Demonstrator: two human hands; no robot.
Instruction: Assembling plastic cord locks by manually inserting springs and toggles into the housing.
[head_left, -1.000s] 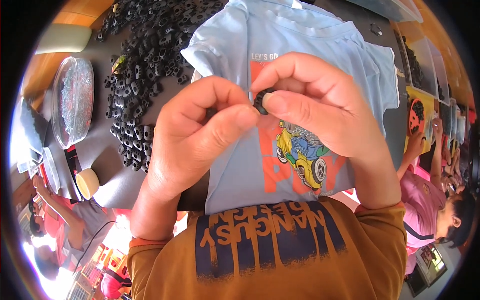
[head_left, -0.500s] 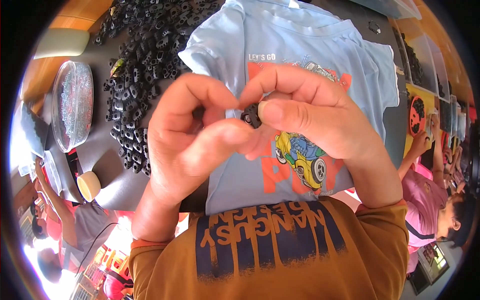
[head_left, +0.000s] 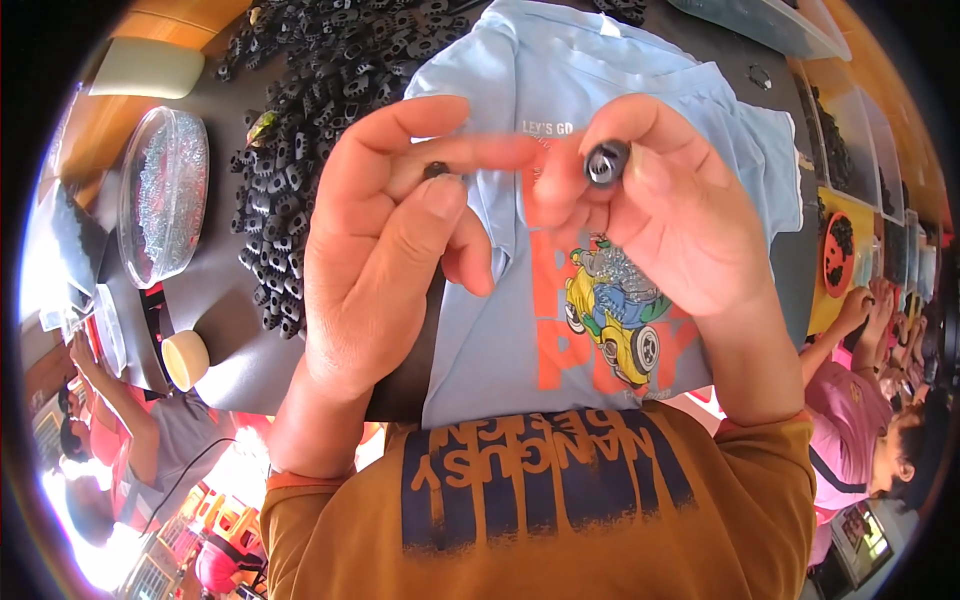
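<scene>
My left hand [head_left: 385, 230] pinches a small dark piece [head_left: 437, 170] between thumb and fingers; most of it is hidden. Raised beside it, my right hand [head_left: 680, 200] grips a black rounded plastic piece [head_left: 606, 163] with a hollow-looking, shiny end turned toward me. The two hands are apart, and the right fingertips are smeared by motion. Below them a light blue T-shirt [head_left: 480, 350] with a printed car is spread over the table edge and my lap. Small shiny bits [head_left: 618, 268] lie on the print, under the right hand.
A large heap of black plastic pieces [head_left: 285, 200] covers the dark table [head_left: 235, 350] at left. Beyond it stands a clear oval tub [head_left: 203, 190] of small shiny coils. A cream round lid or cup [head_left: 186, 360] sits nearer. Other people [head_left: 850, 420] work on both sides.
My hands have drawn apart from where they met over a black piece. The right hand has lifted with a black piece, and the left now pinches a small dark piece.
</scene>
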